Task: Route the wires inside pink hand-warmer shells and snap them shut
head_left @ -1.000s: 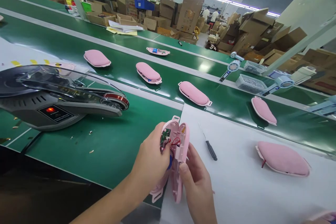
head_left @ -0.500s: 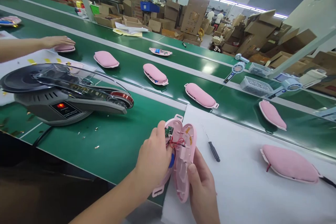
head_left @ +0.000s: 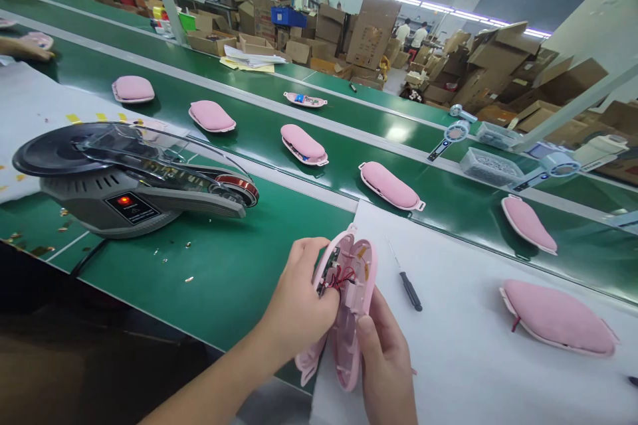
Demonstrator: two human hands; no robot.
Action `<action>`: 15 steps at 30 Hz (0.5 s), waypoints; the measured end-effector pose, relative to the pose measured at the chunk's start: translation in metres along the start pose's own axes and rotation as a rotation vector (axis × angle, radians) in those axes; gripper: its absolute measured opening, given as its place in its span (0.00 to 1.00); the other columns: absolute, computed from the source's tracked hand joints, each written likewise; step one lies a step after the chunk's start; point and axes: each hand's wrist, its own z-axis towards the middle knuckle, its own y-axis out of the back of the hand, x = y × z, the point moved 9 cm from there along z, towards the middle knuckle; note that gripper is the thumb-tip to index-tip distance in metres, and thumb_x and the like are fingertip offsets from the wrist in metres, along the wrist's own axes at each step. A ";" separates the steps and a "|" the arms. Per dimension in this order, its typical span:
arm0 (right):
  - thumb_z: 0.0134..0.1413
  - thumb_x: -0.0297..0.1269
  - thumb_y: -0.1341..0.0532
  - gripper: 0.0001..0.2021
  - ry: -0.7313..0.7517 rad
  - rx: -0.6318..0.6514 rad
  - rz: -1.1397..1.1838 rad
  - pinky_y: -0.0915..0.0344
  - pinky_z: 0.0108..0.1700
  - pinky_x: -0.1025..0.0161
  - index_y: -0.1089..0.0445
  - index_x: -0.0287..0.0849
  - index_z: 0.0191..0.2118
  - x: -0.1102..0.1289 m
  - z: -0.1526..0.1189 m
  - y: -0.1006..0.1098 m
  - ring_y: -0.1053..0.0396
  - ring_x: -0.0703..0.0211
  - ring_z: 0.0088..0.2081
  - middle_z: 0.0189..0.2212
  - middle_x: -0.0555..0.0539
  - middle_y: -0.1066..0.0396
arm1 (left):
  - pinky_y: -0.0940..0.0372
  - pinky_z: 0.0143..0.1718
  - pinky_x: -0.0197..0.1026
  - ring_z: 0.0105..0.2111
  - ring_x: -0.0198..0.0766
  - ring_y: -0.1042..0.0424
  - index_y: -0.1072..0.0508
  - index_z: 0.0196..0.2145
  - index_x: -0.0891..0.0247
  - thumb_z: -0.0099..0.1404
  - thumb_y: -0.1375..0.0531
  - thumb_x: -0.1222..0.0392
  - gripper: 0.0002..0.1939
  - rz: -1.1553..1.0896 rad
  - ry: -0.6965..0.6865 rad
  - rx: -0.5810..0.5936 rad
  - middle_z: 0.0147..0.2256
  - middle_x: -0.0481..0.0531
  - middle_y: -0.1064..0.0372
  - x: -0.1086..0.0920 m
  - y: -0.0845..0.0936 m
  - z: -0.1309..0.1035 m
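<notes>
Behind the left hand (head_left: 305,303), the open case (head_left: 346,329) is part-hidden.

On the green bench (head_left: 234,279) stands a grey machine (head_left: 124,179). Right of the machine lies a white sheet (head_left: 458,358); in front, small shiny scraps (head_left: 189,279), possibly tape; beyond, on a green strip (head_left: 254,136), pink cases (head_left: 212,115).

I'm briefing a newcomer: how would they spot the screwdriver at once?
Find the white sheet at the lower right. On it, between the right hand and a pink case farther right, is the screwdriver. Unlike that case, it is slim, with a dark handle and thin metal shaft.
</notes>
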 end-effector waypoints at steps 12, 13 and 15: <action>0.50 0.53 0.37 0.31 0.023 -0.029 0.115 0.33 0.52 0.62 0.36 0.44 0.57 -0.001 0.001 -0.027 0.36 0.49 0.55 0.55 0.44 0.35 | 0.40 0.42 0.41 0.42 0.42 0.35 0.52 0.58 0.51 0.46 0.33 0.40 0.47 -0.850 0.210 0.226 0.49 0.53 0.40 0.025 -0.042 -0.012; 0.50 0.54 0.37 0.31 0.043 -0.059 0.069 0.32 0.51 0.62 0.36 0.44 0.57 -0.004 0.000 -0.025 0.35 0.47 0.54 0.54 0.43 0.34 | 0.41 0.45 0.42 0.46 0.45 0.36 0.53 0.59 0.51 0.46 0.33 0.41 0.49 -0.872 0.228 0.229 0.53 0.54 0.42 0.024 -0.043 -0.013; 0.51 0.55 0.39 0.30 0.088 -0.120 -0.013 0.30 0.48 0.61 0.35 0.44 0.57 -0.009 -0.003 -0.022 0.33 0.44 0.51 0.52 0.43 0.32 | 0.42 0.50 0.43 0.52 0.48 0.39 0.54 0.61 0.49 0.47 0.32 0.48 0.49 -0.932 0.283 0.244 0.58 0.52 0.47 0.024 -0.045 -0.015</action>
